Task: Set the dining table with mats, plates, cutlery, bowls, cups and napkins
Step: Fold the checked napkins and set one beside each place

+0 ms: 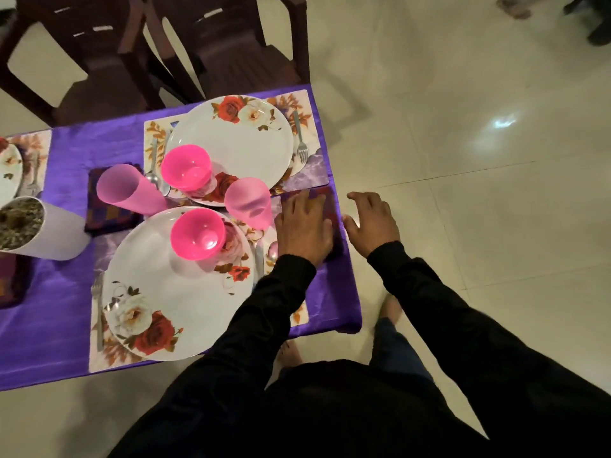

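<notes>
**Left hand flat on a napkin at the desk's right edge**

The near pink bowl [197,233] sits on the near plate [178,285] toward its 1 o'clock rim; its inside looks bare. The far pink bowl [186,166] sits at 7 o'clock on the far plate [231,140]. A white pot [43,229] at the desk's 9 o'clock side holds dark speckled matter.

The left hand [305,226] presses flat, fingers straight, its grip wide, on a dark napkin [330,206] touching the desk's [334,299] right edge. The right hand [372,221] hovers just past that edge over open floor [479,193], fingers loosely spread, holding nothing.

A pink cup [248,201] stands just at 9 o'clock of the left hand. Two chairs [158,51] close the 12 o'clock side.
</notes>
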